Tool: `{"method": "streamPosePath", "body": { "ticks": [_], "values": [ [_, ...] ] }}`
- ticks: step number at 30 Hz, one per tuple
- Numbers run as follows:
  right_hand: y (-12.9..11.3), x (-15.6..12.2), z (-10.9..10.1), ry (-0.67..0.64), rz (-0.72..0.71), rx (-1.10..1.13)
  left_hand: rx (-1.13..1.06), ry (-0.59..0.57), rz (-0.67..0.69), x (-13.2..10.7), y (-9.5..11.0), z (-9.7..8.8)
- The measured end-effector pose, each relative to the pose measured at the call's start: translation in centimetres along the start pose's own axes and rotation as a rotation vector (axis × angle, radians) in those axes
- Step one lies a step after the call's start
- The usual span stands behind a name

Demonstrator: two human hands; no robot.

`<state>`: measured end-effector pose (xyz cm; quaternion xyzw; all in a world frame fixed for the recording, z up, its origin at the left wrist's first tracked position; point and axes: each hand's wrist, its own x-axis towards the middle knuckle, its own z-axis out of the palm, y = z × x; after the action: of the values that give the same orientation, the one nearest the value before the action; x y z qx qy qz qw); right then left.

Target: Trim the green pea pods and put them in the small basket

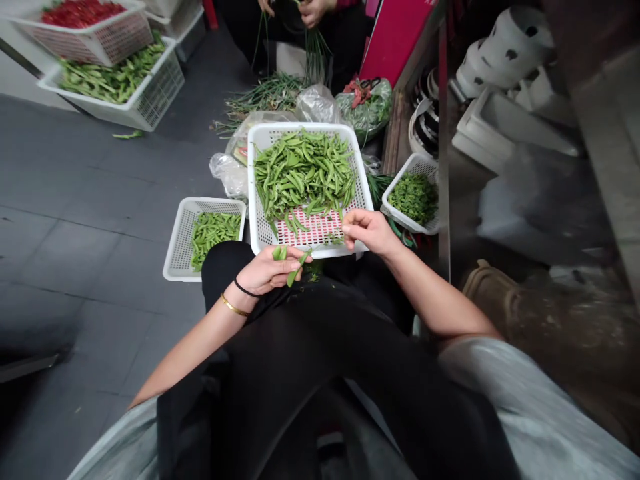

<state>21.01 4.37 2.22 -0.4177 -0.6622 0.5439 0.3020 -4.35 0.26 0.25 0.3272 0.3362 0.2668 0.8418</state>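
My left hand [267, 272] is closed around a few green pea pods [294, 275], in front of the near rim of a large white plastic basket [253, 207]. One pod sticks out between thumb and forefinger. Over the basket's near right corner, my right hand [369, 230] has its thumb and forefinger pinched together; whatever they hold is too small to make out. A heap of pea pods [304, 167] fills the far part of this basket, with small scraps lying on its near floor. More pods [216, 232] lie in a smaller white basket [175, 250] at the left.
To the right stands a basket of leafy greens [413, 199]. Bagged vegetables [367, 107] and green onions [270, 97] lie beyond, where a co-worker's hands [315, 10] handle long green stalks. Stacked baskets [155, 87] stand far left; a metal shelf edge [444, 167] runs along the right.
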Motion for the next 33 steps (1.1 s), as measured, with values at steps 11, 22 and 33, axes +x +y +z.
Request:
{"method": "streamPosePath", "body": {
  "ticks": [11,22,33],
  "values": [
    [-1.7,-0.2,4.8,-0.420,-0.393,-0.915,0.529,0.044,0.135,-0.2,1.4,0.9],
    [0.0,1.9,2.2,-0.118,-0.050,-0.289,-0.054,0.576,0.639,0.4,1.2,0.0],
    [7.7,12.5,4.4,-0.485,0.270,-1.195,-0.289,0.259,0.199,0.8,1.3,-2.1]
  ]
}}
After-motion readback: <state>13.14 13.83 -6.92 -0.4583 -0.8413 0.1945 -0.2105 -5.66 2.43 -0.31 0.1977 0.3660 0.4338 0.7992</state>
